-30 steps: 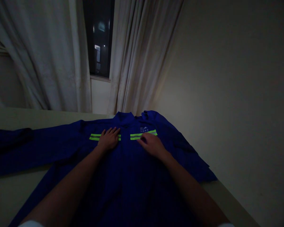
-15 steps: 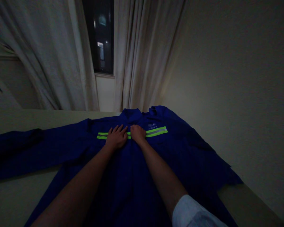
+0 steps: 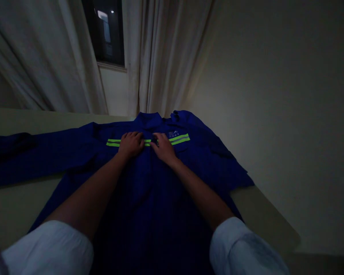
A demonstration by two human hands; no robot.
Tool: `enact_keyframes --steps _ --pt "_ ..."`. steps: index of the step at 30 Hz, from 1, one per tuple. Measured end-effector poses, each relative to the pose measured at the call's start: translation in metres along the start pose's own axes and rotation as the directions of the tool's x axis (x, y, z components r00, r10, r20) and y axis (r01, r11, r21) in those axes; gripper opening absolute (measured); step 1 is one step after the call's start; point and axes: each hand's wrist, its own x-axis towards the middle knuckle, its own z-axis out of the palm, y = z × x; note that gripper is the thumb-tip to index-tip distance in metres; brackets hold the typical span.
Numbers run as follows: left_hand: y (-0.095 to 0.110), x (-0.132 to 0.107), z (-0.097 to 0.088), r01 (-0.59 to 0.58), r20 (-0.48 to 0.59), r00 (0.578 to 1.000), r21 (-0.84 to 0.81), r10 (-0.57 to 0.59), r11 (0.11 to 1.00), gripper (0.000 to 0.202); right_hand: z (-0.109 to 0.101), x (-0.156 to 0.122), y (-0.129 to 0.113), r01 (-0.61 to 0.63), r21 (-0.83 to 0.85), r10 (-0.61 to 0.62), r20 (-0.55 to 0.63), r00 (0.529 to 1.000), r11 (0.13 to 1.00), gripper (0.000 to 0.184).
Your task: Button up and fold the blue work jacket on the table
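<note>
A dark blue work jacket lies spread out, front up, with its collar at the far end. Across its chest runs a yellow-green and grey reflective stripe, and a small white print sits above the stripe's right part. My left hand rests palm down on the stripe, left of the front opening, fingers over the cloth. Just right of the opening, my right hand pinches the jacket's front edge between thumb and fingers at the stripe. The cloth under both palms is hidden.
The jacket lies on a pale flat surface. Behind it hang long light curtains either side of a dark window. A plain wall borders the right side. The room is dim.
The view has tilted down and shifted right. My left hand's spread fingers have drawn closer together. My right hand has turned from a fist into a pinch with the thumb showing at the jacket's edge.
</note>
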Motion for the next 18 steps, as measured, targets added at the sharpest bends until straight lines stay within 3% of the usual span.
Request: enact_keyframes --steps 1,2,3,4,5,6,7,10,12,15,18 --pt "0.003 -0.003 -0.005 -0.008 -0.001 1.000 0.004 0.008 1.000 0.051 -0.009 -0.034 -0.019 0.221 0.050 -0.226 0.132 0.965 0.974 0.035" --pt "0.006 -0.005 -0.010 -0.015 0.007 1.000 0.009 0.015 1.000 0.048 -0.020 -0.072 -0.036 0.414 0.128 -0.433 0.287 0.854 0.901 0.038" --pt "0.009 -0.008 -0.016 -0.023 0.026 0.999 0.014 0.022 1.000 0.045 -0.033 -0.110 -0.052 0.534 0.206 -0.567 0.418 0.710 0.820 0.043" --pt "0.013 -0.012 -0.022 -0.029 0.049 0.998 0.020 0.028 0.999 0.044 -0.046 -0.147 -0.063 0.591 0.260 -0.631 0.494 0.598 0.764 0.049" --pt "0.018 -0.018 -0.027 -0.033 0.071 0.997 0.026 0.031 0.999 0.045 -0.061 -0.181 -0.070 0.612 0.275 -0.647 0.534 0.544 0.741 0.053" --pt "0.025 -0.025 -0.032 -0.037 0.087 0.996 0.034 0.033 0.999 0.049 -0.074 -0.210 -0.072 0.602 0.263 -0.631 0.547 0.550 0.754 0.055" --pt "0.033 -0.035 -0.037 -0.041 0.095 0.995 0.042 0.037 0.998 0.054 -0.087 -0.234 -0.071 0.564 0.237 -0.589 0.541 0.600 0.791 0.053" --pt "0.064 -0.088 -0.047 -0.105 0.097 0.990 0.063 0.099 0.992 0.065 -0.111 -0.280 -0.059 0.336 0.127 -0.357 0.424 0.832 0.933 0.043" --pt "0.086 -0.141 -0.051 -0.225 0.094 0.971 0.061 0.218 0.973 0.064 -0.113 -0.301 -0.061 0.210 0.063 -0.219 0.295 0.930 0.976 0.047" --pt "0.109 -0.229 -0.054 -0.393 0.093 0.917 0.036 0.388 0.919 0.061 -0.102 -0.329 -0.082 0.188 0.009 -0.186 0.176 0.967 0.982 0.054" --pt "0.113 -0.302 -0.055 -0.502 0.107 0.860 0.005 0.498 0.865 0.062 -0.087 -0.348 -0.105 0.329 0.016 -0.324 0.217 0.921 0.944 0.053"
